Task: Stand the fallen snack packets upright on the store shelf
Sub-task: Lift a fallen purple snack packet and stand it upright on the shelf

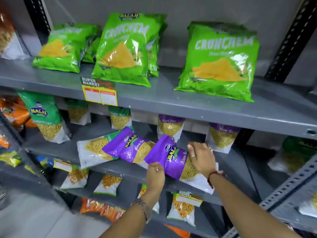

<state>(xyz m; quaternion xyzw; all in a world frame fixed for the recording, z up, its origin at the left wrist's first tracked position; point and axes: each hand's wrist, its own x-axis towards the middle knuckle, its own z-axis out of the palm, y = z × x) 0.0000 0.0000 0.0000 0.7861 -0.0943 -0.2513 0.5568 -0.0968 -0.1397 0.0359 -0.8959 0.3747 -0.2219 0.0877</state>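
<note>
Three snack packets lie fallen on the middle grey shelf (240, 162). The nearest is a purple Aloo Sev packet (173, 157), lying flat with its top pointing left. My left hand (155, 176) pinches its lower left edge. My right hand (201, 158) rests on its right side, fingers spread over it. A second purple packet (127, 146) lies tilted to its left. Partly under that one lies a green-topped white packet (92, 150). Behind them, two purple packets (169, 126) (222, 136) stand upright against the back.
Green Crunchem bags (221, 62) (123, 48) stand on the upper shelf, with a price tag (99, 93) on its edge. A green Balaji packet (46, 117) stands at the left. Smaller packets fill the lower shelf (109, 184). A black slotted upright (289, 40) is at the right.
</note>
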